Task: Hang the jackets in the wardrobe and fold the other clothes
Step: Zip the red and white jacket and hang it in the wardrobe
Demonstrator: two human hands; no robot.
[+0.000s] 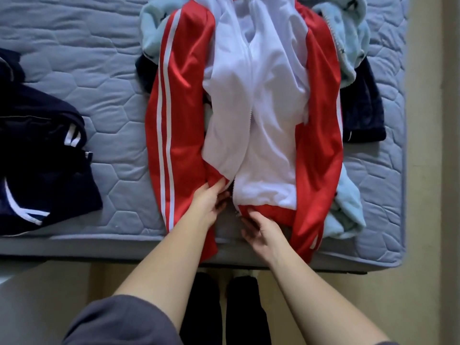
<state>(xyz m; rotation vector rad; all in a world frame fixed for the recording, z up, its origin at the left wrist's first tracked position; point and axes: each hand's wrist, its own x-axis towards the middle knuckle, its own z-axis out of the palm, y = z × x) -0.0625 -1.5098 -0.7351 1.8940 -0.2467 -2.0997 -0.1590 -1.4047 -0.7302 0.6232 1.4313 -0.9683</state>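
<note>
A red and white track jacket [251,103] lies face up on the mattress [99,100], its zipper running down the middle and its red sleeves with white stripes along both sides. My left hand [211,202] pinches the left bottom corner of the jacket front beside the zipper end. My right hand [261,232] grips the red hem on the right of the zipper. Under the jacket lie a light blue fleece garment [348,41] and a dark navy garment [363,113].
A pile of navy clothes with white stripes [42,155] sits at the mattress's left. The mattress front edge [99,247] runs just before my arms. Beige floor [428,195] lies to the right, and my dark-clad feet [224,307] stand below.
</note>
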